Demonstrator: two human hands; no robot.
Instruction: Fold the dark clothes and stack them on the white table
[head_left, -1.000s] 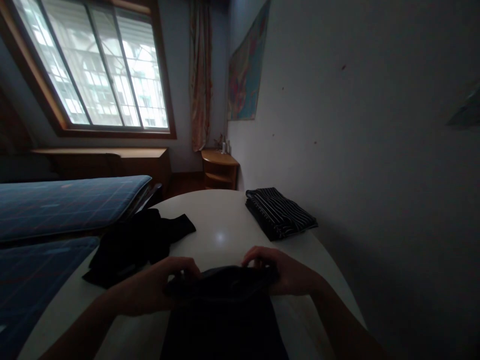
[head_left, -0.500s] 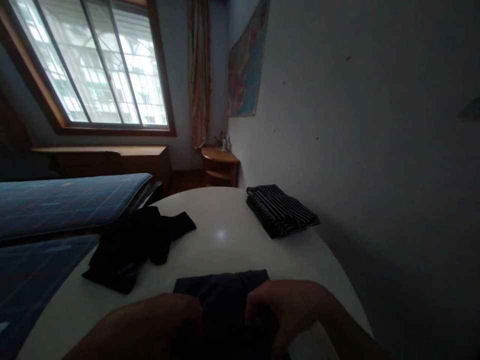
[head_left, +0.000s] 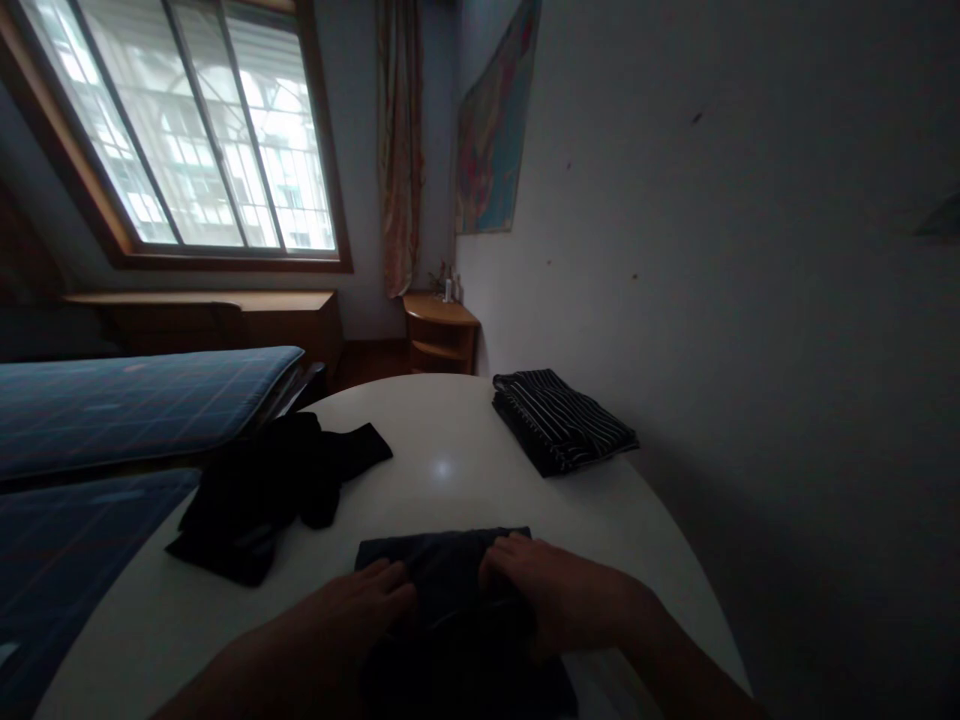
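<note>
A dark navy garment [head_left: 450,565] lies at the near side of the round white table, with a layer of it folded over toward the far end. My left hand [head_left: 379,605] is at its left side, fingers curled and closed on the cloth. On the right side, my right hand [head_left: 536,590] grips the same cloth, its fingertips bent over the folded part. The garment's near end is very dark and its shape there is hard to make out.
On the white table [head_left: 450,490], a crumpled black garment [head_left: 262,490] lies at the left and a folded black-and-white striped garment [head_left: 566,420] at the back right. Blue plaid mattresses [head_left: 142,405] stand beside the table's left edge. A wall [head_left: 750,350] borders the right.
Both hands have moved forward, away from me, carrying the layer of the dark garment toward its far edge. That far edge has shifted slightly away too. The other garments have stayed put.
</note>
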